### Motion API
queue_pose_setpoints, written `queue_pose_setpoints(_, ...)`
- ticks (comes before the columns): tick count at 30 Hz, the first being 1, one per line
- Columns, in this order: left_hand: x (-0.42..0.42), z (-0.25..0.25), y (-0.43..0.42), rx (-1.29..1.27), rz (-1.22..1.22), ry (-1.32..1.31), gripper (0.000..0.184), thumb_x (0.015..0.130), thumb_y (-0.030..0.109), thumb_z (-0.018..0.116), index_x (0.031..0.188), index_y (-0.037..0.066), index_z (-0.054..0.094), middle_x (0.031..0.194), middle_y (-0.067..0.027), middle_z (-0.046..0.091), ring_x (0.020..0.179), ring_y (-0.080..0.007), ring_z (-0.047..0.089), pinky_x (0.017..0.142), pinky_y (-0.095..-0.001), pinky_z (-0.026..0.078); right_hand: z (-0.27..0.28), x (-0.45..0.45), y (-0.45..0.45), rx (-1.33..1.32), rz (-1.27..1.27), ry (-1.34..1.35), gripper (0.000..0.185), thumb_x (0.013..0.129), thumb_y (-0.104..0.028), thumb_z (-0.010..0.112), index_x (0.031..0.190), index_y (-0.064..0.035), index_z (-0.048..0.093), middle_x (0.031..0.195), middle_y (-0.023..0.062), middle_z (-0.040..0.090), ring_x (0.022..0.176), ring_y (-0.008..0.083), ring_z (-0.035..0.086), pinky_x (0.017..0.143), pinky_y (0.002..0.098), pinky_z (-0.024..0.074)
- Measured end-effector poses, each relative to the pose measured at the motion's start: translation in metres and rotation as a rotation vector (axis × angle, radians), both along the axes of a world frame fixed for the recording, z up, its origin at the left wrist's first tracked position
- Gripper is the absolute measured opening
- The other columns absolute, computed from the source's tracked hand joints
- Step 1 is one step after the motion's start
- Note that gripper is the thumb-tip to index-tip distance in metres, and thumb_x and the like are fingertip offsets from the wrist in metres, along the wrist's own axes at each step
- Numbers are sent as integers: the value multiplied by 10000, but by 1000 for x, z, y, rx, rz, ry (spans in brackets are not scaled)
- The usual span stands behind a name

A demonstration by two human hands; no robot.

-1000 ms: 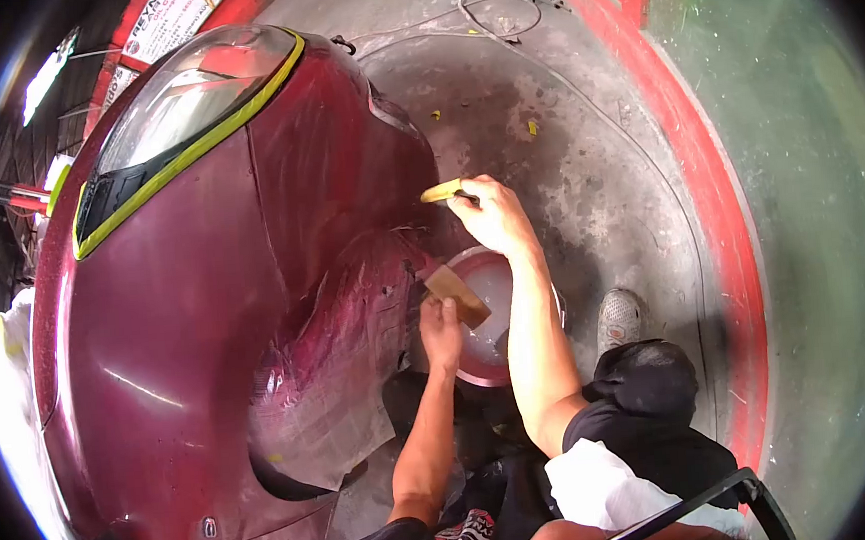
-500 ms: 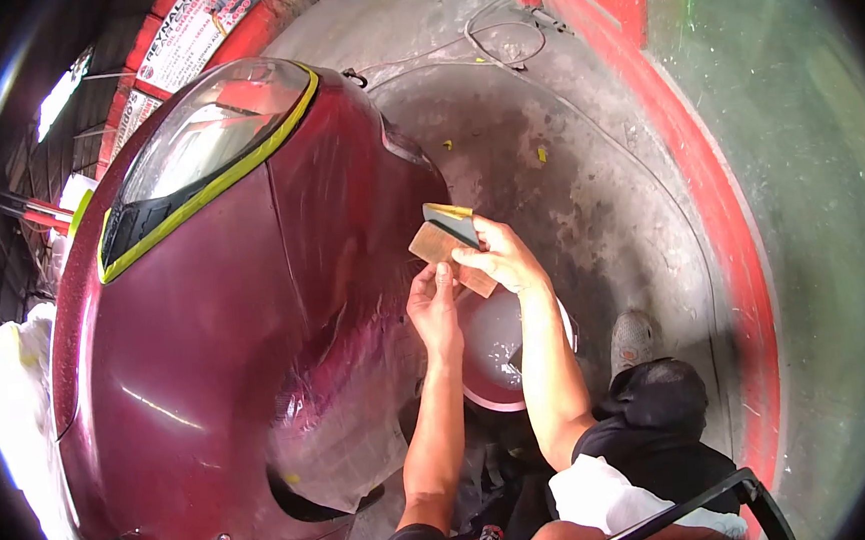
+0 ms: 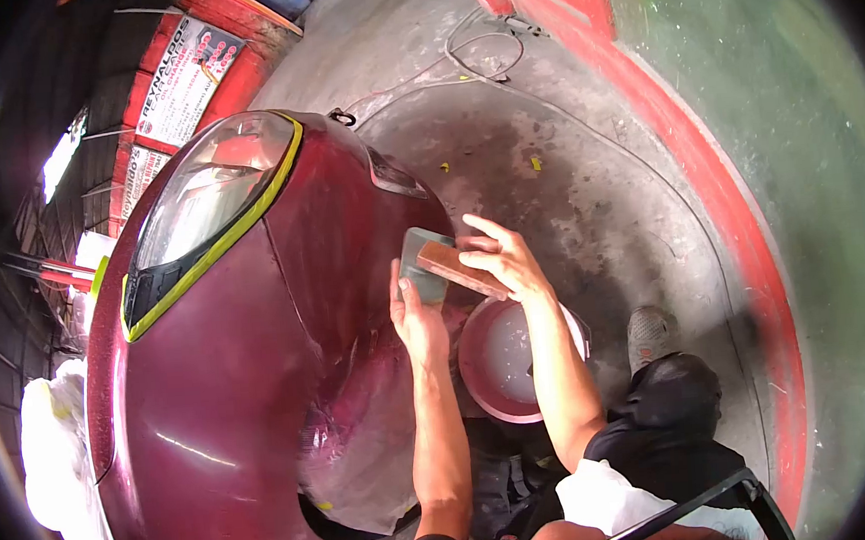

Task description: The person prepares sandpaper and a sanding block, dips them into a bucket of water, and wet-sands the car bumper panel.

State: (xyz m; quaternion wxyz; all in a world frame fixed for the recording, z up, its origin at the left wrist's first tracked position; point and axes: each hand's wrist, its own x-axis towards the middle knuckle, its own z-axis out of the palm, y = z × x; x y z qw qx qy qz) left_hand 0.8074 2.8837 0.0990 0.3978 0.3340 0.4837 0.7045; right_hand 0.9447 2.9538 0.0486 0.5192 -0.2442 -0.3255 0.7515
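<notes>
My left hand [image 3: 418, 321] holds a grey-green piece of sandpaper [image 3: 419, 246], with the thumb on its near side. A brown rectangular sanding block [image 3: 457, 268] rests slantwise against the sandpaper. Fingers of my right hand [image 3: 512, 264] grip the block's right end, with the index finger stretched out. Both hands are above the floor, beside the maroon car body [image 3: 231, 404]. Below them stands a pinkish bucket [image 3: 487, 402] of cloudy water, partly covered by my right forearm.
Yellow-green tape [image 3: 216, 255] edges the car's window. A hose or cable [image 3: 592, 118] curves over the concrete floor [image 3: 589, 219]. On the right runs a low red-edged wall [image 3: 751, 238]. White covering [image 3: 54, 447] lies at the far left. My shoe [image 3: 653, 335] is right of the bucket.
The sandpaper has passed from my right hand to my left. The block has turned and stays in my right hand. The view has shifted, showing more of the bucket.
</notes>
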Motion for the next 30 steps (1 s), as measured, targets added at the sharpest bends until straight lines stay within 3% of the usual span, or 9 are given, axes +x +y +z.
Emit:
queue_pose_setpoints(5, -17, 18, -13, -93, -133, 19, 519, 1036, 290, 514, 1450, -1, 399, 1373, -175, 544, 1242, -299, 560, 1017, -508, 498, 34, 12, -6, 300, -77, -342, 336, 822, -161, 766, 1136, -45, 735, 1186, 127, 708, 1028, 180, 679, 922, 308, 514)
queue_pose_setpoints(12, -9, 37, -21, -83, -221, -65, 553, 1025, 295, 535, 1470, 4, 382, 1388, -173, 535, 1259, -308, 550, 1029, -519, 476, 23, 3, -11, 330, -1, -270, 323, 856, -171, 734, 1168, -87, 731, 1059, 38, 732, 933, 130, 661, 877, 288, 508)
queue_pose_setpoints(15, -10, 41, -21, -99, -232, 96, 604, 1044, 375, 461, 1490, -10, 326, 1460, -194, 457, 1317, -332, 497, 1056, -557, 454, 23, -8, -14, 344, -61, -161, 316, 869, -175, 730, 1172, -83, 728, 1067, 45, 728, 963, 131, 652, 891, 286, 499)
queue_pose_setpoints(19, -19, 62, -32, -26, -542, -242, 858, 987, 663, 322, 1548, 19, 236, 1548, -209, 344, 1412, -356, 362, 1137, -561, 311, 27, 1, -10, 392, 1, -156, 315, 875, -155, 727, 1178, -72, 722, 1121, 64, 703, 1041, 159, 638, 942, 295, 479)
queue_pose_setpoints(22, -25, 60, -35, 11, -644, -456, 692, 1025, 496, 437, 1524, 32, 314, 1493, -204, 424, 1334, -343, 471, 1081, -550, 416, 26, 3, -10, 451, -12, -113, 293, 884, -160, 714, 1162, -68, 724, 1135, 75, 690, 1081, 186, 628, 974, 312, 460)
queue_pose_setpoints(24, -25, 46, -31, -50, -473, 79, 509, 1031, 221, 517, 1491, 53, 381, 1455, -142, 484, 1272, -305, 549, 979, -531, 529, 28, 1, -10, 466, -13, -78, 249, 888, -139, 678, 1119, -60, 730, 1118, 79, 689, 1105, 193, 619, 986, 314, 454)
queue_pose_setpoints(25, -21, 41, -28, -42, -410, -27, 526, 990, 43, 554, 1489, 72, 388, 1409, -122, 532, 1201, -262, 602, 909, -452, 588, 25, -1, -10, 469, -12, -78, 249, 888, -139, 678, 1119, -60, 730, 1118, 79, 689, 1105, 193, 619, 986, 314, 454)
queue_pose_setpoints(28, -14, 31, -18, -160, -302, 292, 524, 1001, 127, 589, 1483, 45, 399, 1360, -98, 570, 1185, -188, 584, 973, -338, 521, 8, -3, -6, 447, 120, -133, 298, 852, -38, 596, 1118, -56, 728, 1097, 62, 702, 1052, 176, 641, 954, 303, 476)
queue_pose_setpoints(30, -16, 19, -15, -191, -289, 384, 529, 988, 140, 619, 1467, 37, 420, 1329, -92, 579, 1165, -163, 581, 980, -310, 492, -13, -8, -3, 329, 233, -33, 394, 827, -253, 688, 1146, -24, 708, 1129, 78, 700, 1060, 189, 641, 970, 309, 469)
